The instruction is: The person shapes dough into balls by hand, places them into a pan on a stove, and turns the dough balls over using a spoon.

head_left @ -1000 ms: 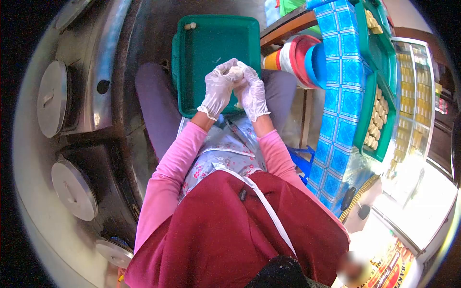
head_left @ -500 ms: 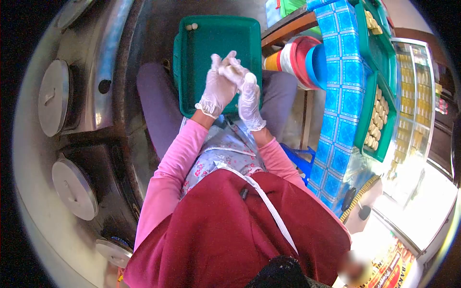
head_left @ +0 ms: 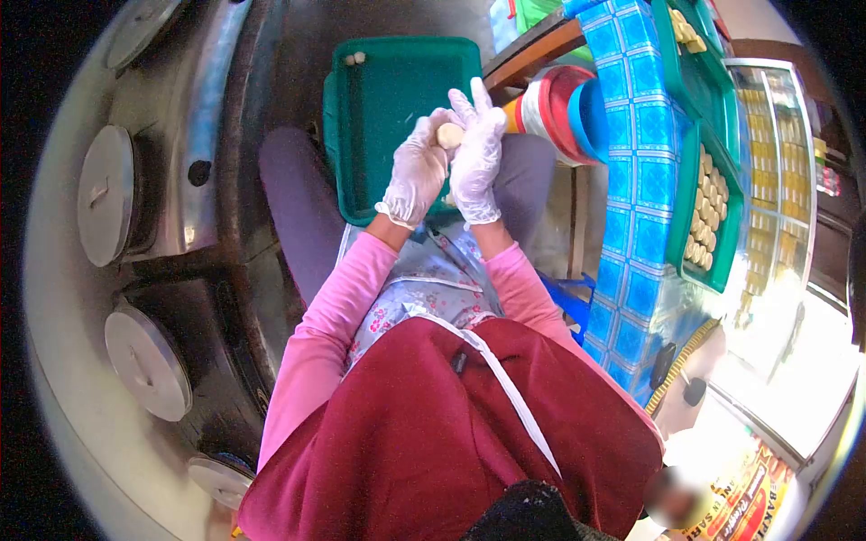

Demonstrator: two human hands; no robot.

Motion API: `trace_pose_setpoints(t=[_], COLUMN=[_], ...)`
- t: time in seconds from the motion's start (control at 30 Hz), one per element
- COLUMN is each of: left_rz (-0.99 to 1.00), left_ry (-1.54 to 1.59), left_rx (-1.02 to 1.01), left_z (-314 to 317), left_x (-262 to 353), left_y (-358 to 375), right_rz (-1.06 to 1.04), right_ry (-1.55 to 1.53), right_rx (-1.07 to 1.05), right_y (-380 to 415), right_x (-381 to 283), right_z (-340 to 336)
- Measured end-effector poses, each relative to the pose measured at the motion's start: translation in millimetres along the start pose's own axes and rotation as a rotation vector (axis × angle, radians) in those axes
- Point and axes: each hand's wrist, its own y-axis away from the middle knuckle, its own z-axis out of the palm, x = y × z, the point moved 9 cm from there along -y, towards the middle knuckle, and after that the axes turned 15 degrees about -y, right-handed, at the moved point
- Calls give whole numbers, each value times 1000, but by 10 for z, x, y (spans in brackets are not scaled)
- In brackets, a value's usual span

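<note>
Both my hands wear thin white gloves over the near half of a green tray (head_left: 397, 42) on my lap. My left hand (head_left: 417, 171) curls its fingers around a pale round dough ball (head_left: 449, 136). Against the ball's right side lies my right hand (head_left: 478, 158), its fingers stretched out and slightly spread, pointing away from me. In the tray's far left corner sit small pale dough balls (head_left: 354, 59). Part of the tray's near right corner is hidden behind my hands.
To the right, a table with a blue checked cloth (head_left: 627, 180) bears a green tray (head_left: 729, 236) of flattened dough pieces. Red and blue basins (head_left: 591, 122) stand beside it. At left are lidded metal pots (head_left: 106, 194). A glass display case (head_left: 767, 162) stands far right.
My hands have parted slightly, so the dough ball now shows between them. The right hand has moved up and straightened its fingers; the left has turned its fingers around the ball.
</note>
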Motion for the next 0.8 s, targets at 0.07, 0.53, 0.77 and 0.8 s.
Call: trace_pose_setpoints(t=[0.07,0.53,0.77,0.8], left_rz=[39,100,179,122], left_ry=[-128,-701,-525,-396], left_rx=[31,308,254,210], left_z=[19,59,-13,-49], left_x=[-98,-14,-25,-79], left_y=[6,207,131,105], right_rz=[-9,17,41,37], right_ry=[16,-61,-182,-167], right_rx=[34,177,204,218], right_y=[-26,-129,-163,-175], right_x=[75,15,-7,-13], right_z=[-103,-236,-227,-276])
